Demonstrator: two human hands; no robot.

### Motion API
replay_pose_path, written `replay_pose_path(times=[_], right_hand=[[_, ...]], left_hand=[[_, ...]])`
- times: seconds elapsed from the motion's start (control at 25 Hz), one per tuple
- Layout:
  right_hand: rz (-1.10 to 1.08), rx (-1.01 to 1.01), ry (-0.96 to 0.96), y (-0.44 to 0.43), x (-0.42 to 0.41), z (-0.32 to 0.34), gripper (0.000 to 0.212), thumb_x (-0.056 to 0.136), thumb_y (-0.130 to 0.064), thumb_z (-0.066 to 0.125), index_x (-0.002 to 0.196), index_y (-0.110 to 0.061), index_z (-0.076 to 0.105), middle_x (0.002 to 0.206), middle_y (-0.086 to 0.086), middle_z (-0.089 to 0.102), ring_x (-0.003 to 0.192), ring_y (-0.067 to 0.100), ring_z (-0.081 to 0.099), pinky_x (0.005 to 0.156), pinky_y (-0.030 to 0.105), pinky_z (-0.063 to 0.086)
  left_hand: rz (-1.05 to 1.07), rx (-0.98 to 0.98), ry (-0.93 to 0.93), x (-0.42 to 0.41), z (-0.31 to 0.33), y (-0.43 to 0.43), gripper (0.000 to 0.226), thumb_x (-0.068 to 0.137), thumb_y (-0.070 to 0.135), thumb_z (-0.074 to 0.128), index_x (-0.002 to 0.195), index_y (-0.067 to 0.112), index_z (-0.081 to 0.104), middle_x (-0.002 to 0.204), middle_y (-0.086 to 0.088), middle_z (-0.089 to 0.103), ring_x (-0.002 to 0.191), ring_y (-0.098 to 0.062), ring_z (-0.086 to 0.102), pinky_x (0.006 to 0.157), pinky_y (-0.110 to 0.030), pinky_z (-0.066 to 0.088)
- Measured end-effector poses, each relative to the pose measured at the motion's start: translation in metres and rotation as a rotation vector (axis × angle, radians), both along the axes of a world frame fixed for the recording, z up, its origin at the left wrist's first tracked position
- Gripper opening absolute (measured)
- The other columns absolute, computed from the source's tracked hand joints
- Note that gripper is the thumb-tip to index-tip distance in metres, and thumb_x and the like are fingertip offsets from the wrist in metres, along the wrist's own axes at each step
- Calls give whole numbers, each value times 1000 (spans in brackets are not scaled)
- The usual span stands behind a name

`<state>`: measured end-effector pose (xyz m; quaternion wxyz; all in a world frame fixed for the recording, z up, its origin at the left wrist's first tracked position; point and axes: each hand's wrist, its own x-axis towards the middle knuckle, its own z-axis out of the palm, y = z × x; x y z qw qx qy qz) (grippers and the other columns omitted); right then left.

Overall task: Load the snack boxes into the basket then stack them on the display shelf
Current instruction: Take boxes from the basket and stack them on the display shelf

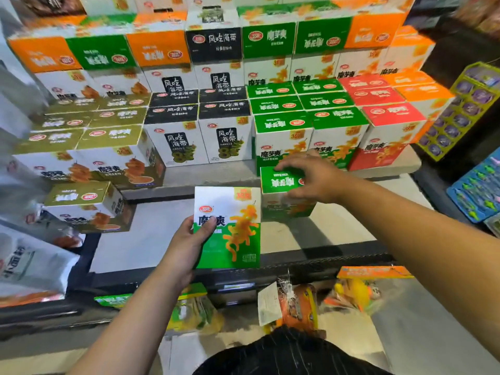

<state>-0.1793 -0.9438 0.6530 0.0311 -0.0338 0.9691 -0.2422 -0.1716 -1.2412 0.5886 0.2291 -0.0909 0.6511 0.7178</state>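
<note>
My left hand (189, 239) grips a white-and-green snack box (232, 228) by its left edge, holding it upright in front of the lower white shelf (151, 239). My right hand (311, 177) reaches forward, its fingers curled over the top of a second green snack box (281, 182) that stands on the lower shelf, just below the stacked green boxes (284, 131). The display shelf (211, 174) above carries rows of olive, black, green, red and orange boxes. No basket is in view.
An olive box (86, 204) stands alone at the lower shelf's left. Purple trays (460, 112) and blue trays (476, 190) hang at the right. Bagged snacks (297, 301) hang below the dark shelf edge. Silver bags (27, 266) sit at the left.
</note>
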Motion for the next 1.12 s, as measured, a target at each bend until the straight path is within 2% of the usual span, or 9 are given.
replay_pose_path(times=[0.12, 0.2, 0.36, 0.6, 0.8, 0.88, 0.96, 1.04, 1.12], right_hand=[[94, 20, 21, 7, -12, -9, 59, 76, -34, 79, 131, -31, 57, 138, -7, 52, 126, 23, 36, 105, 50, 34], [102, 12, 30, 10, -21, -14, 58, 76, -34, 80, 130, -31, 58, 138, -7, 53, 125, 22, 36, 104, 50, 34], [103, 60, 32, 9, -33, -26, 64, 78, -34, 79, 136, -32, 52, 143, -8, 49, 128, 21, 33, 101, 40, 29], [71, 39, 44, 7, -41, -43, 62, 77, -34, 80, 133, -34, 53, 137, -9, 52, 129, 20, 32, 97, 38, 26], [69, 65, 113, 6, -44, -51, 49, 80, -33, 78, 125, -28, 62, 142, -9, 52, 130, 23, 37, 100, 41, 27], [100, 148, 189, 5, -40, -53, 44, 80, -35, 78, 122, -26, 67, 141, -8, 54, 130, 27, 40, 104, 45, 24], [106, 262, 265, 4, -35, -57, 41, 78, -38, 78, 116, -26, 71, 134, -1, 61, 125, 33, 46, 99, 49, 28], [29, 316, 273, 2, -30, -60, 38, 81, -42, 75, 117, -32, 70, 132, 2, 58, 124, 33, 44, 94, 46, 29], [-43, 263, 231, 0, -23, -65, 39, 87, -43, 67, 125, -37, 64, 138, -2, 49, 128, 27, 37, 91, 38, 23]], left_hand=[[57, -6, -34, 2, -3, 9, 33, 90, 26, 66, 120, 12, 58, 102, -11, 75, 87, -29, 74, 68, -39, 59], [77, -14, -35, 2, -5, 12, 32, 91, 25, 65, 120, 12, 58, 99, -9, 76, 86, -28, 74, 64, -36, 59], [95, -18, -39, 1, -8, 13, 41, 86, 29, 69, 121, 12, 57, 99, -7, 76, 86, -26, 74, 62, -33, 58], [86, -13, -66, -2, -17, 7, 70, 66, 40, 76, 127, 13, 55, 109, -10, 74, 95, -31, 72, 82, -48, 57], [36, -17, -74, -5, -24, 9, 69, 66, 40, 75, 127, 14, 55, 106, -9, 74, 93, -30, 73, 81, -48, 57], [17, -13, -71, -7, -24, 10, 64, 69, 37, 73, 127, 15, 54, 105, -9, 75, 92, -30, 73, 77, -45, 58], [-1, -12, -54, -10, -25, 14, 63, 71, 36, 72, 127, 14, 54, 104, -9, 75, 91, -30, 73, 75, -44, 58], [-22, -23, -39, -12, -24, 19, 63, 70, 36, 72, 127, 15, 54, 104, -9, 75, 90, -30, 73, 76, -45, 58], [-54, -42, -24, -13, -22, 25, 61, 69, 37, 72, 125, 17, 55, 107, -9, 74, 90, -30, 73, 79, -48, 59]])
